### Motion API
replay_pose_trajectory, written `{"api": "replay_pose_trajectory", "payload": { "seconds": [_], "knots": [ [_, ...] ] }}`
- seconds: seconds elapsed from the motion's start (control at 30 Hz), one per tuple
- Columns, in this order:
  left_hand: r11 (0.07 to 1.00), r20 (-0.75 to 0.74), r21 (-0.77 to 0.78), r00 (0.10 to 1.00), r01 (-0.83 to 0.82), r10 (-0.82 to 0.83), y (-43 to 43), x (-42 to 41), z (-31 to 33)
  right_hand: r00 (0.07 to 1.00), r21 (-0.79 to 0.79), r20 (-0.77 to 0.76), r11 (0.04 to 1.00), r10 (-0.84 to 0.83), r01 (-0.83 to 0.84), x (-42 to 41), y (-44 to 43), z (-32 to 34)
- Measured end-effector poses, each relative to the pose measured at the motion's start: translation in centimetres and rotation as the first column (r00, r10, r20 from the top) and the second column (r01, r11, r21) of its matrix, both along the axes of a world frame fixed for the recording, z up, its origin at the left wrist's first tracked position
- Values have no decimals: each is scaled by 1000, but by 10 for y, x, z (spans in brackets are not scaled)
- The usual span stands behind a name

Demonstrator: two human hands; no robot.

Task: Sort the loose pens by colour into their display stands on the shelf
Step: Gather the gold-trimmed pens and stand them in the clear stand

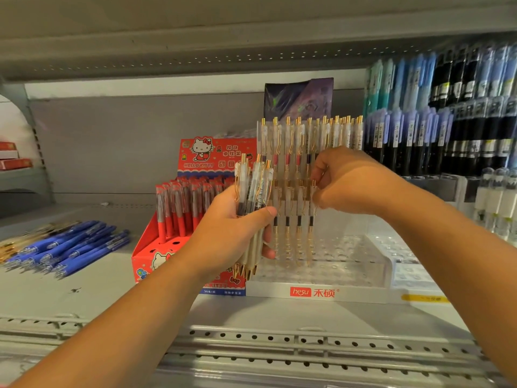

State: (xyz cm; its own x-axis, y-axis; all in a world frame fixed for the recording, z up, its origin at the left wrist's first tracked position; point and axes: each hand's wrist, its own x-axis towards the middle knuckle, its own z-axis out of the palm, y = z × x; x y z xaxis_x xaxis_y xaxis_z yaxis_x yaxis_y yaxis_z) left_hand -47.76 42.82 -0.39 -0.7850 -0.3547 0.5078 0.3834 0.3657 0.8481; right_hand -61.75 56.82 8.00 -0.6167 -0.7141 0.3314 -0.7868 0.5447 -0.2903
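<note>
My left hand (232, 233) grips a bunch of white-and-gold pens (253, 189), tips down, just left of the clear acrylic display stand (330, 264). My right hand (347, 183) pinches the top of one white-and-gold pen (311, 222) standing in the stand's second row, beside three others. A full back row of white-and-gold pens (310, 135) stands behind. A loose pile of blue pens (70, 247) lies on the shelf at far left. The red Hello Kitty stand (156, 253) holds several red pens (184, 205).
Racks of blue, teal and black pens (447, 113) fill the right side. White pens (495, 197) stand at far right. A few gold pens (11, 245) lie left of the blue pile. The perforated shelf edge (279, 343) runs along the front; an upper shelf hangs overhead.
</note>
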Motion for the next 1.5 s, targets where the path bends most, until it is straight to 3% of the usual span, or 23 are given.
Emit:
{"api": "replay_pose_trajectory", "payload": {
  "seconds": [0.1, 0.17, 0.23, 0.3, 0.47, 0.67, 0.87, 0.97, 1.17, 1.3, 1.5],
  "knots": [
    [1000, -16, 24, 1000, 11, -11, 2, 0, 1, 995, -183, -78, 980, 65, -78, -3, -2, -6],
    [999, -21, 38, 999, 30, -29, 3, -1, 1, 961, -427, -20, 867, 277, -258, 0, -3, -10],
    [998, -19, 53, 999, 46, -45, 4, -1, 2, 841, -587, 136, 727, 524, -358, 8, -4, -14],
    [997, -15, 50, 998, 55, -54, 6, -1, 2, 771, -623, 212, 691, 600, -367, 12, -5, -19],
    [996, 3, 29, 997, 82, -82, 6, -1, 0, 723, -648, 308, 693, 618, -316, 13, -10, -26],
    [993, 8, 78, 996, 88, -89, 4, 0, 1, 596, -758, 430, 630, 678, -170, 10, -9, -20],
    [1000, -31, 29, 999, 13, -12, 5, 0, 0, 539, -846, 414, 528, 734, -70, 1, 8, -1],
    [1000, -21, 3, 1000, -6, 6, 6, 0, 0, 576, -856, 378, 510, 724, -79, -11, 21, 3],
    [1000, -2, -8, 1000, -16, 16, 8, 0, 2, 761, -785, 351, 615, 546, -79, -28, 30, -3],
    [999, 14, -20, 999, -33, 33, 8, -1, 2, 805, -713, 373, 698, 461, -70, -30, 25, -6],
    [999, 24, -23, 999, -46, 46, 6, -1, 1, 850, -696, 341, 716, 402, -59, -31, 23, -6]
  ]
}}
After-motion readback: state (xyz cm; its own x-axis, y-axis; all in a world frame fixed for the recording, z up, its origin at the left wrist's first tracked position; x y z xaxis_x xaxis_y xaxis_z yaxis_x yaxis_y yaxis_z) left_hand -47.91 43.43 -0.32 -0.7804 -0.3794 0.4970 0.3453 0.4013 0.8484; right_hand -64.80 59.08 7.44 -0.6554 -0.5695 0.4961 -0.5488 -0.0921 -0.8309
